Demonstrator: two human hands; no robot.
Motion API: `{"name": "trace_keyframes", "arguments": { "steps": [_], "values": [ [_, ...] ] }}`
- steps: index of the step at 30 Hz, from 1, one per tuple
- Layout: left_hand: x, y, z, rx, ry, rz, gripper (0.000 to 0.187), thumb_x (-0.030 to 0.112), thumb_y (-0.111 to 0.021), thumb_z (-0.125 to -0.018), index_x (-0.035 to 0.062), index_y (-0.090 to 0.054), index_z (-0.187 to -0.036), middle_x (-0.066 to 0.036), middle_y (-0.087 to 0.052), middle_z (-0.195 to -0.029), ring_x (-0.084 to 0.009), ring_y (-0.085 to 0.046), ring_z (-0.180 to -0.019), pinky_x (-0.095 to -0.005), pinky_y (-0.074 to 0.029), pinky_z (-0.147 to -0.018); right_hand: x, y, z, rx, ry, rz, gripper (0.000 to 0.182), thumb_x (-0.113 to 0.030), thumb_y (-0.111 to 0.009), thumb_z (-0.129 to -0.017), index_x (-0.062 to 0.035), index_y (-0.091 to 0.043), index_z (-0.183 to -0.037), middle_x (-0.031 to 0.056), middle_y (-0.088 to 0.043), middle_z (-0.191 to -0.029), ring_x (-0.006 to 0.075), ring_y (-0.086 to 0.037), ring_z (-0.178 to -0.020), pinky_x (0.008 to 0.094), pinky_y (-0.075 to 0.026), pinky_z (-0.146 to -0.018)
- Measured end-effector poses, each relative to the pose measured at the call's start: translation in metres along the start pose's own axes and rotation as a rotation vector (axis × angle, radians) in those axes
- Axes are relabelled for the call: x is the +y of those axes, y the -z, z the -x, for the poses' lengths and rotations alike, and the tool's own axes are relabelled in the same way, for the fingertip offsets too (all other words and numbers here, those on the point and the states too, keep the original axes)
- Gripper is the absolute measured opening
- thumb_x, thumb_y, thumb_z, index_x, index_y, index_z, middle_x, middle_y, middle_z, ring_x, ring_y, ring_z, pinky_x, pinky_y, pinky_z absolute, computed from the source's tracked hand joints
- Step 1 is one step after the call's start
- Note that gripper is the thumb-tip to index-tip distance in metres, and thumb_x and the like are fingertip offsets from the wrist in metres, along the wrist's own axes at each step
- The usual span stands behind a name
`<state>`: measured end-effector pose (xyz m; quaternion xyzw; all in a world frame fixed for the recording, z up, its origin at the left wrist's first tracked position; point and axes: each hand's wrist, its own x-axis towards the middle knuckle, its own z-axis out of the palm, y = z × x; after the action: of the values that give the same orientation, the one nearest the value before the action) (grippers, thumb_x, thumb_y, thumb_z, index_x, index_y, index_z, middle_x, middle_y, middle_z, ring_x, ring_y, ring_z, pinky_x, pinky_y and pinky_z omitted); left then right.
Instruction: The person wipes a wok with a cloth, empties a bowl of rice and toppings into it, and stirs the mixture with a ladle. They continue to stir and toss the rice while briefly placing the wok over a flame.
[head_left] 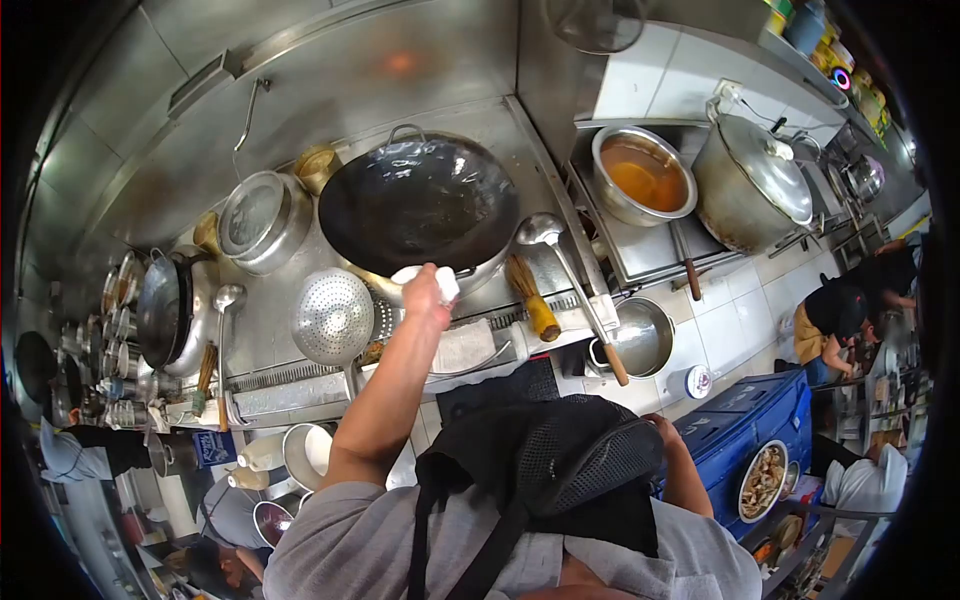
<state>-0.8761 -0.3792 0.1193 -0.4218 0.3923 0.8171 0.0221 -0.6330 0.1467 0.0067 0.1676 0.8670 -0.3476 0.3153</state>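
My left hand (428, 297) is closed on a folded white cloth (447, 284) at the near rim of a large black wok (420, 205). The wok sits on the range, and its inside looks wet and shiny. A perforated strainer (333, 316) lies left of this hand. To its right are a bamboo brush (530, 298) with a yellow handle and a long wooden-handled ladle (541, 230). My right hand (662, 432) is low at my right side, beside the blue cooler; the black cap hides most of it, so its fingers cannot be read.
A metal pot of amber liquid (645, 178) and a tall lidded stockpot (750, 185) stand at the right. The blue cooler (740, 415) bears a bowl of chopped food (763, 481). A second wok (160, 310) is at the left. Other people work at both sides.
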Motion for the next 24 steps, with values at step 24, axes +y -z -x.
{"name": "trace_keyframes", "arguments": {
  "steps": [24],
  "values": [
    [-0.106, -0.298, 0.153, 0.139, -0.573, -0.039, 0.026, 0.008, -0.064, -0.08, -0.0031, -0.056, -0.102, -0.013, -0.064, -0.084, -0.0245, -0.064, -0.063, -0.0392, -0.05, -0.048, 0.272, 0.167, -0.051, 0.006, -0.056, -0.594, 0.04, -0.009, -0.053, -0.091, -0.0056, -0.046, -0.131, 0.0178, -0.065, -0.083, 0.0273, -0.066, -0.065, 0.0378, -0.05, -0.049]
  ]
}}
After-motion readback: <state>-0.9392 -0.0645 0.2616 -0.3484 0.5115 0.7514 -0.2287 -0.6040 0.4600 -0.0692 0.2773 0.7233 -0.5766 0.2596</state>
